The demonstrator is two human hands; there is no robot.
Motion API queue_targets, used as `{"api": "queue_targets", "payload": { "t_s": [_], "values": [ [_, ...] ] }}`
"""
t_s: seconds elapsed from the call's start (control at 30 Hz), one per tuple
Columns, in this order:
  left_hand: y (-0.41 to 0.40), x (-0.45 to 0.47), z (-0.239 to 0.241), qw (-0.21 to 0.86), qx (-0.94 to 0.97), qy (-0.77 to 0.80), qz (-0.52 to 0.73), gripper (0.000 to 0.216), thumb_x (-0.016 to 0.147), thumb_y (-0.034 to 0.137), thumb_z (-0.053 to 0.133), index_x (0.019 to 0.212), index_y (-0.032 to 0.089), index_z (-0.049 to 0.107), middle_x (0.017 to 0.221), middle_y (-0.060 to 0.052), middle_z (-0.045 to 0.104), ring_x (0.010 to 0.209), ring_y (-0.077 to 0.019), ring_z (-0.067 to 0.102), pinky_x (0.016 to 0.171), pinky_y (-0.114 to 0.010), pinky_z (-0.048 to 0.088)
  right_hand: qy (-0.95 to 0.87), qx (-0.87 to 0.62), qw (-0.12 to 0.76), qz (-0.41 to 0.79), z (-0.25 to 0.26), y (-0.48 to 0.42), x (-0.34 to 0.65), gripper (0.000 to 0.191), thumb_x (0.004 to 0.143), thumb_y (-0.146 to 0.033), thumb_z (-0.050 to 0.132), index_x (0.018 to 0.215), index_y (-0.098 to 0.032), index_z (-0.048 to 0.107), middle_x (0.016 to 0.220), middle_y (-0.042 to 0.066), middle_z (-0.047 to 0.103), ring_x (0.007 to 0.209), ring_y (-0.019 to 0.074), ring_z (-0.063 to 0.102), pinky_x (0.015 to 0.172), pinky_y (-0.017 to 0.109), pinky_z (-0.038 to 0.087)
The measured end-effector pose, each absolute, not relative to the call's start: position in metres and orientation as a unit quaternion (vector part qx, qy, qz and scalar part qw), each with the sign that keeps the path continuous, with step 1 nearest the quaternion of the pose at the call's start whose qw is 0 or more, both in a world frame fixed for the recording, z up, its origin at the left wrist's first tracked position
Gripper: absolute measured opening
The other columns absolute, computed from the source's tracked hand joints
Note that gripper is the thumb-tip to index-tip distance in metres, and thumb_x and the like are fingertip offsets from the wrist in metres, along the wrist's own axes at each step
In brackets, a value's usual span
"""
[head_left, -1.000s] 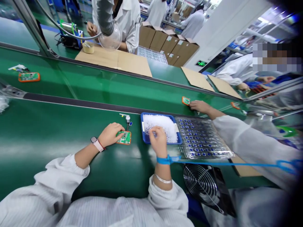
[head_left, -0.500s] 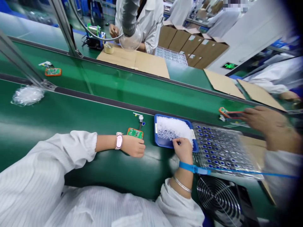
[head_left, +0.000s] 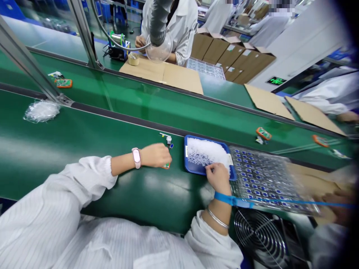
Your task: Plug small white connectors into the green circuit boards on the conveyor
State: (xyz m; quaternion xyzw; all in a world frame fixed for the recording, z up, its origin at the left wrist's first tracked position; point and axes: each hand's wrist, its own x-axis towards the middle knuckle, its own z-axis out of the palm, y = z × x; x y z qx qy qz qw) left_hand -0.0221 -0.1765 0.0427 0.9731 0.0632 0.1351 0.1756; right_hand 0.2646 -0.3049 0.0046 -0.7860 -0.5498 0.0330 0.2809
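Observation:
My left hand [head_left: 156, 155] lies curled over a small green circuit board in an orange frame [head_left: 167, 165] on the green bench, hiding most of it. A short wired part [head_left: 168, 139] lies just beyond that hand. My right hand [head_left: 218, 177] rests on the near edge of a blue tray [head_left: 193, 167] filled with tiny white pieces, fingers pinched together; what they hold is too small to make out. A blue strap circles my right wrist.
A clear blister tray [head_left: 263, 179] of small blue parts sits right of the blue tray. A fan grille [head_left: 259, 235] is below it. More orange-framed boards [head_left: 263, 133] ride the conveyor. A plastic bag [head_left: 41, 111] lies at left. Co-workers sit opposite and at right.
My left hand moved forward to cover the circuit board. The neighbour's hand, which held a board over the conveyor, has withdrawn, and a board now lies on the belt.

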Motion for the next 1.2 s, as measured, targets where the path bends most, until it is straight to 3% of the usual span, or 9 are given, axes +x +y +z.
{"api": "queue_targets", "payload": {
  "t_s": [0.13,0.23,0.4,0.6,0.9,1.0,1.1,1.2],
  "values": [
    [-0.171,-0.022,0.031,0.255,0.876,0.293,0.286,0.016,0.087,0.023,0.049,0.082,0.018,0.064,0.086,-0.005,0.068,0.084,-0.0188,0.057,0.080,-0.034,0.041,-0.584,-0.733,0.348,0.023,0.018,-0.285,0.210,0.017,0.081,-0.030,0.044,0.072,-0.020,0.053,0.091,0.011,0.053,0.094,0.0225,0.051,0.087,0.040,0.042],
    [-0.179,-0.021,0.021,0.334,0.856,0.269,0.288,0.015,0.085,0.026,0.055,0.081,0.018,0.067,0.085,-0.002,0.070,0.081,-0.0165,0.060,0.079,-0.030,0.042,-0.660,-0.618,0.414,0.107,0.017,-0.266,0.156,0.014,0.085,-0.025,0.044,0.075,-0.019,0.052,0.094,0.008,0.053,0.096,0.0186,0.052,0.087,0.036,0.044],
    [-0.180,-0.025,0.017,0.362,0.851,0.275,0.264,0.013,0.083,0.023,0.059,0.078,0.018,0.069,0.081,-0.002,0.071,0.080,-0.0161,0.060,0.077,-0.029,0.043,-0.644,-0.578,0.460,0.199,0.003,-0.254,0.123,0.013,0.086,-0.021,0.045,0.075,-0.019,0.052,0.093,0.007,0.051,0.094,0.0181,0.052,0.085,0.035,0.043],
    [-0.173,-0.024,0.013,0.362,0.856,0.285,0.234,0.008,0.077,0.019,0.064,0.072,0.018,0.069,0.086,-0.003,0.069,0.085,-0.0169,0.060,0.084,-0.031,0.043,-0.639,-0.599,0.418,0.240,-0.007,-0.255,0.133,0.012,0.084,-0.020,0.047,0.073,-0.018,0.053,0.096,0.008,0.051,0.096,0.0190,0.050,0.089,0.038,0.041],
    [-0.170,-0.018,0.018,0.357,0.858,0.332,0.161,0.012,0.077,0.015,0.059,0.069,0.015,0.067,0.082,-0.005,0.068,0.078,-0.0169,0.062,0.075,-0.028,0.045,-0.607,-0.631,0.397,0.275,-0.010,-0.248,0.130,0.013,0.078,-0.016,0.049,0.066,-0.018,0.052,0.086,0.006,0.050,0.084,0.0167,0.052,0.076,0.032,0.045],
    [-0.174,-0.028,0.016,0.312,0.882,0.302,0.182,0.017,0.080,0.029,0.062,0.091,0.017,0.067,0.097,-0.007,0.067,0.093,-0.0212,0.060,0.083,-0.032,0.045,-0.601,-0.626,0.431,0.248,-0.002,-0.254,0.125,0.012,0.080,-0.017,0.048,0.070,-0.018,0.055,0.085,0.005,0.051,0.083,0.0158,0.053,0.075,0.030,0.045],
    [-0.179,-0.041,0.013,0.260,0.925,0.227,0.159,0.063,0.070,0.049,0.070,0.123,0.020,0.054,0.123,-0.010,0.059,0.116,-0.0296,0.050,0.098,-0.043,0.038,-0.612,-0.611,0.463,0.195,0.014,-0.261,0.132,0.012,0.083,-0.021,0.049,0.074,-0.018,0.057,0.088,0.005,0.054,0.088,0.0160,0.054,0.079,0.031,0.045],
    [-0.181,-0.048,0.016,0.250,0.938,0.205,0.127,0.069,0.069,0.051,0.071,0.129,0.024,0.050,0.120,-0.010,0.061,0.112,-0.0315,0.053,0.097,-0.048,0.038,-0.593,-0.628,0.485,0.135,0.027,-0.269,0.164,0.011,0.083,-0.023,0.050,0.078,-0.018,0.058,0.091,0.007,0.054,0.092,0.0180,0.053,0.083,0.034,0.043]
  ]
}}
